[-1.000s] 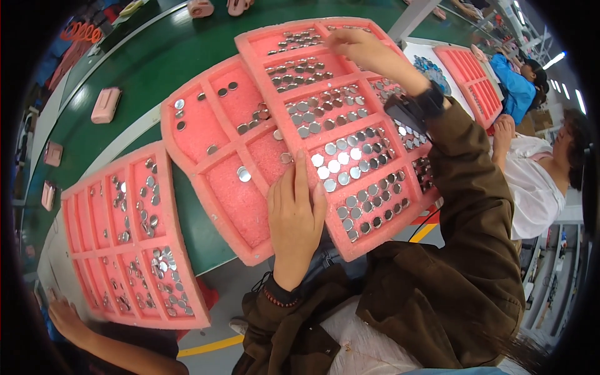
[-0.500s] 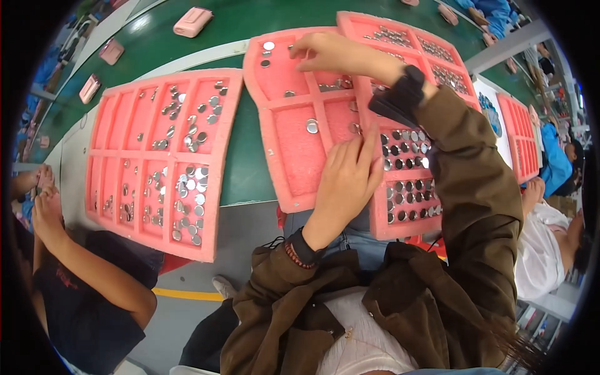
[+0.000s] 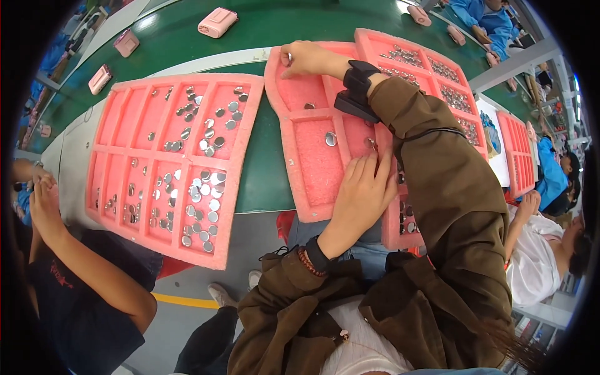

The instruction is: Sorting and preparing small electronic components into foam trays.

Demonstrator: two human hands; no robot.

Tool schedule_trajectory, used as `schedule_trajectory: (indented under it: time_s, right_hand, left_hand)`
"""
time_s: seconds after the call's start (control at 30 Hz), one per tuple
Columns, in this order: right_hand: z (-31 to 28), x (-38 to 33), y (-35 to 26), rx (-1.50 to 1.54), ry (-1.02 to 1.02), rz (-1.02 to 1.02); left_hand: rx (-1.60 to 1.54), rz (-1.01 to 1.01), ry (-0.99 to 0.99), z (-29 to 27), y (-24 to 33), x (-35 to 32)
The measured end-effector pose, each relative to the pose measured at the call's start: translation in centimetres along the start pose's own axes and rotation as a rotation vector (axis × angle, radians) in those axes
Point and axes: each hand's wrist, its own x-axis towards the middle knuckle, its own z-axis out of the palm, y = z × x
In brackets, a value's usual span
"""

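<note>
A pink foam tray point(image 3: 301, 114) with compartments lies in front of me, holding a few small round silver discs. My right hand point(image 3: 307, 59) reaches across to its far left compartment, thumb and fingers closed around a silver disc point(image 3: 289, 57). My left hand point(image 3: 361, 195) lies over the tray's near right part, its fingers stretched out. Just beyond those fingertips is another silver disc point(image 3: 371, 143); whether they touch it is hard to tell. One more disc point(image 3: 330, 139) rests in the near left compartment. My right sleeve hides part of the tray.
To the left stands another pink tray point(image 3: 240, 150) with many silver discs. A further pink tray point(image 3: 420, 62), full of discs, is partly under my right arm. Pink devices point(image 3: 218, 22) sit on the green surface point(image 3: 169, 44). Co-workers sit at both sides.
My right hand has moved left within the far compartment to the discs there and closed on one. My left hand stays at about the same tray spot. The whole view has shifted slightly.
</note>
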Motion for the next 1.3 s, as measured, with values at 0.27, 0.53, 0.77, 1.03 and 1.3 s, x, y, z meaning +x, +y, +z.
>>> schedule_trajectory:
  time_s: [0.27,0.53,0.77,1.03,1.3]
  right_hand:
    - [-1.3,-2.0,1.0,0.005,0.254,-0.009]
    - [-12.4,-13.8,8.1,0.311,0.217,0.152]
    - [-10.7,-22.8,14.2,0.323,0.216,0.513]
    - [-7.4,-21.1,16.0,0.106,0.392,0.446]
    - [-7.7,-22.0,15.4,0.037,0.345,0.412]
  left_hand:
    - [-0.042,0.041,0.0,0.3,0.7,0.6]
    - [0.003,0.007,-0.091,0.0,0.9,0.7]
    - [0.028,0.001,-0.107,-0.2,0.9,0.8]
    - [0.033,-0.047,-0.14,-0.2,1.1,0.7]
    - [0.036,-0.045,-0.13,-0.1,1.0,0.7]
